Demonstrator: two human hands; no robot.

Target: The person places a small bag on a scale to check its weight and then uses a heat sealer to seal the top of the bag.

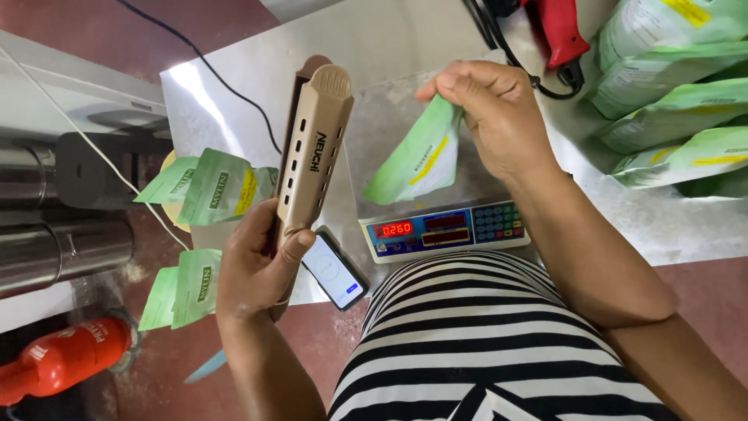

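My left hand (pixel 253 269) is wrapped around the handle end of a tan flat-iron sealer (pixel 312 152), thumb pressed across its front, the tool pointing up and away from my palm. Just right of that thumb lies a smartphone (pixel 335 269) with its screen lit. My right hand (pixel 499 117) is closed in a pinch on the top edge of a green pouch (pixel 417 160), which hangs down and to the left of my fingers, above the pan of a digital scale (pixel 448 228) whose display and keypad sit below my wrist. Left of my left hand, more green pouches (pixel 214 187) lie loose. Beyond my right hand, a stack of filled green bags (pixel 674 93) rests on the steel table (pixel 234 70), a red tool (pixel 562 31) beside them.
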